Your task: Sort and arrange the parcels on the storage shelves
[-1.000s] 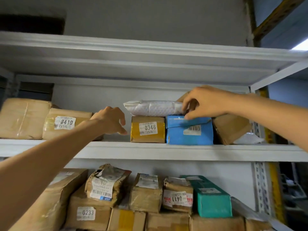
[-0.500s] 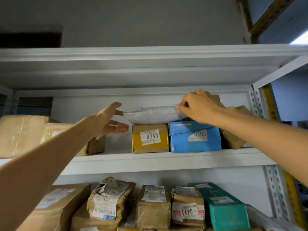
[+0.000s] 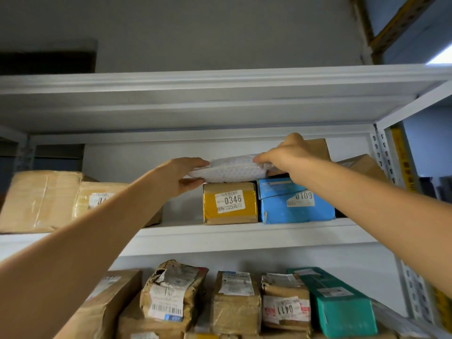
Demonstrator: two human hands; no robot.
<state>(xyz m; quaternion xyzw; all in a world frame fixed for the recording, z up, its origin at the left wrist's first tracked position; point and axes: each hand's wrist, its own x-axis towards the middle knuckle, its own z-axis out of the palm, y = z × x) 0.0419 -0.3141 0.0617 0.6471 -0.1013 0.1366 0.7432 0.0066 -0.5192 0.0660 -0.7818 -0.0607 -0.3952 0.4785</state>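
Item in hand: white padded mailer [image 3: 232, 168], lying flat across the tops of the yellow-taped box marked 0346 [image 3: 230, 203] and the blue box [image 3: 296, 206] on the middle shelf [image 3: 244, 237]. Left hand [image 3: 179, 177]: grip closed on the mailer's left end, fingers over the top edge, thumb beneath. Right hand [image 3: 285, 155]: grip pinching the mailer's right end, fingers curled down over it. Whether the mailer bears fully on the two boxes or is partly lifted cannot be told. Same shelf, left: two brown cartons [image 3: 41, 199] side by side, the inner one's label crossed by the left forearm. Same shelf, right: leaning brown parcels [image 3: 359, 167] behind and beside the blue box. Lower shelf: a row of brown packages, among them the parcel marked 0411 [image 3: 286, 308], and a teal box [image 3: 342, 304] at the right end. Progress, as a judgement: sorting is under way, with both shelves stocked and most labels facing out. The mailer has no settled slot yet, and the leaning parcels look unsorted. Not legible or not shown: any label on the mailer; the blue box's number, printed upside down; the right fingertips, tucked past the mailer; the lower row's bases, cut by the frame; the upper face of the top shelf [image 3: 220, 94].
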